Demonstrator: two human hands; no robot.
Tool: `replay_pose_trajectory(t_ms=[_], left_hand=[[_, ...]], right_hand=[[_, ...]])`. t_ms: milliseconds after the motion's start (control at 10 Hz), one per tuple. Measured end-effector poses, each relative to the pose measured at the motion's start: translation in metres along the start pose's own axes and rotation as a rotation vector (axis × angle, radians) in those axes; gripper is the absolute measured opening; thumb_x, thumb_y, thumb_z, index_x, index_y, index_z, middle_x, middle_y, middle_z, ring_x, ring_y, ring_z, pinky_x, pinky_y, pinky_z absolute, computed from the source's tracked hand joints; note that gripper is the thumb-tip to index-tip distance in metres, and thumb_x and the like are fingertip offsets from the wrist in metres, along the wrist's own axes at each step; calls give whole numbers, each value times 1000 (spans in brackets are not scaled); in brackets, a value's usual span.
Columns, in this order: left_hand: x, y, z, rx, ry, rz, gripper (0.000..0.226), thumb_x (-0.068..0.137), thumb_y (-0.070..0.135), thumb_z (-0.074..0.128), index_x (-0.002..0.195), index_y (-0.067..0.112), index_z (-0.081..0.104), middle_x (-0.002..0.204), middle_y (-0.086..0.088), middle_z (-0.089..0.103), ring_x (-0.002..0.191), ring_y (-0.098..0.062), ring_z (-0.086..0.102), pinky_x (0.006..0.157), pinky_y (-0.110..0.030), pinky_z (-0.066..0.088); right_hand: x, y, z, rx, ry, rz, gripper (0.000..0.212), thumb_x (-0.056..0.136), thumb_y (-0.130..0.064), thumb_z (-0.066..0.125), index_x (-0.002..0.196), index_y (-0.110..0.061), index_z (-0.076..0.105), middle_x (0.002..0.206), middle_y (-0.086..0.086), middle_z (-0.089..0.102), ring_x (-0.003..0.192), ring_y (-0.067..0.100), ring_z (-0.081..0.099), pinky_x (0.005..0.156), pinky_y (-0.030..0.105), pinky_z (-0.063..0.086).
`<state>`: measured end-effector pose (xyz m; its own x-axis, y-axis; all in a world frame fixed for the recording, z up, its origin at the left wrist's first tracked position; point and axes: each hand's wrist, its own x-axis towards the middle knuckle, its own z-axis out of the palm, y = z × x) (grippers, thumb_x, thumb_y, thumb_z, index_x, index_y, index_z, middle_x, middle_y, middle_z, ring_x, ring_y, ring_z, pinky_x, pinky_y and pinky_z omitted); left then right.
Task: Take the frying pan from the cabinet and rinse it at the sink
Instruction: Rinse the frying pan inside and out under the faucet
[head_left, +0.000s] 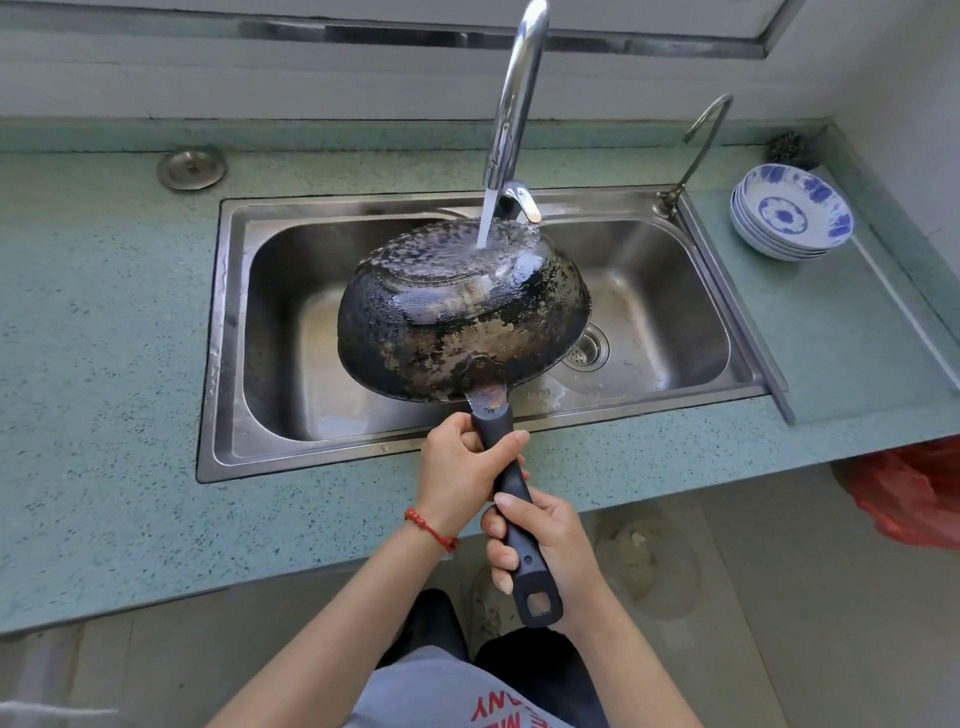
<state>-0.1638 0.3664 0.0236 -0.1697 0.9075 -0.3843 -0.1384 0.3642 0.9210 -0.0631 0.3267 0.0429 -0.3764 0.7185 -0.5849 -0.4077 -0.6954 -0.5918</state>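
The black frying pan (462, 312) hangs upside down over the steel sink (228, 332), its scorched underside facing up. Water from the tall chrome faucet (511, 104) runs onto the pan's far edge and spreads over it. My left hand (462, 470) grips the black handle close to the pan, a red bead bracelet on its wrist. My right hand (550, 545) grips the same handle lower down, near the hanging hole at its end. The pan's inside is hidden.
A stack of blue-and-white bowls (792, 213) stands on the green counter (104, 389) right of the sink, beside a thin second tap (698, 140). A round steel lid (192, 169) lies at the back left. A red plastic bag (914, 493) sits on the floor at right.
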Motion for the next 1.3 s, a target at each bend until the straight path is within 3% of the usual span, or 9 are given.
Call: replay_pose_trajectory(t_ms=[200,800,1300], left_hand=[[-1,-2,4,9,-15,0,20,77,9,71,80,5,52,53,0,66,48,-19,66,54,-36,56],[-2,-4,2,-22,5,-3,18,76,7,71,78,5,53,58,-6,66,49,-19,66,54,-34,57],[-3,-7,-22,-49,67,-6,16,76,6,70,78,6,54,51,0,66,49,-19,66,54,-34,57]], right_hand=[[-1,1,-6,1,1,-15,11,77,-10,55,77,-3,46,57,8,50,35,13,44,31,22,42],[0,5,-4,-25,7,-26,12,77,-9,56,79,-3,46,57,8,49,35,13,44,30,22,42],[9,13,8,-116,-34,7,12,77,-11,57,79,-2,48,59,9,49,36,13,45,31,23,43]])
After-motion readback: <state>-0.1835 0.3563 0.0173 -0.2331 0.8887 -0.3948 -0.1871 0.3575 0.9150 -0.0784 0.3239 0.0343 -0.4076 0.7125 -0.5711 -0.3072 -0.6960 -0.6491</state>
